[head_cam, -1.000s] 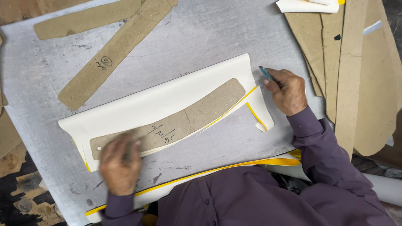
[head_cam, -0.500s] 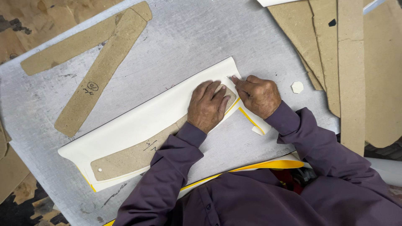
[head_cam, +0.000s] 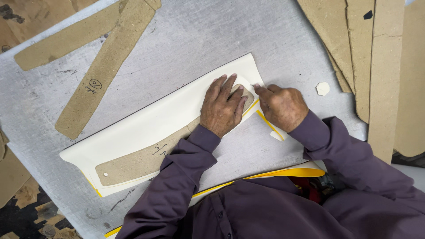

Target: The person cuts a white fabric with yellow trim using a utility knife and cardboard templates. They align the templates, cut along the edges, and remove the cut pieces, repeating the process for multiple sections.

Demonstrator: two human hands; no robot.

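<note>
A white sheet (head_cam: 146, 119) with a yellow underside lies slanted on the grey table (head_cam: 199, 40). On it rests a long brown cardboard template (head_cam: 141, 161) with a hole near its left end. My left hand (head_cam: 221, 108) lies flat on the template's right end, fingers spread, pressing it down. Just to its right, my right hand (head_cam: 281, 106) is closed around a thin tool whose tip touches the sheet at the template's rounded end. The hand hides most of the tool.
Two long cardboard strips (head_cam: 104, 75) lie crossed at the upper left. Large cardboard pieces (head_cam: 380, 66) are stacked along the right side. A small white hexagonal scrap (head_cam: 322, 88) sits near them. Another yellow-edged sheet (head_cam: 287, 172) lies by my body.
My left hand went from the template's left end to its right end and now spreads flat there. My right hand came in from the sheet's right corner to the template's rounded tip.
</note>
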